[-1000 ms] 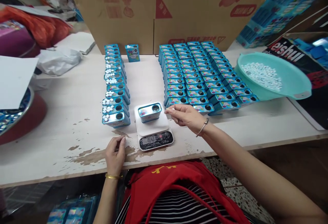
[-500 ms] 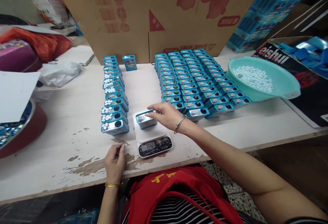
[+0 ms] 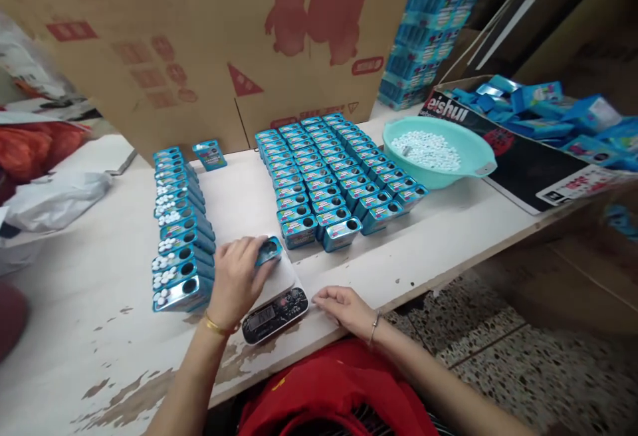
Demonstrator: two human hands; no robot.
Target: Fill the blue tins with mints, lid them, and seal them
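My left hand (image 3: 238, 276) is closed around a small blue tin (image 3: 270, 250) on the white plate of a digital kitchen scale (image 3: 277, 315). The tin's dark round opening shows at its right end; the hand covers its left part. Just right of the scale's black display panel, my right hand (image 3: 343, 308) rests low with fingers curled, and I see nothing clear in its fingertips. Left of my left hand runs a column of blue tins (image 3: 187, 293), several with white round pellets on their tops. Several rows of similar tins (image 3: 341, 231) stand beyond the scale to the right.
A turquoise basin (image 3: 438, 175) of white pellets stands at the right. Behind it are a stack of wrapped blue packs (image 3: 419, 44) and a box of blue tins (image 3: 543, 113). A large cardboard box (image 3: 199, 44) backs the table. One tin (image 3: 210, 155) stands apart before it.
My left hand has moved from the table edge onto the tin on the scale. My right hand has let go of it and drawn back to the scale's right. The view has turned rightward.
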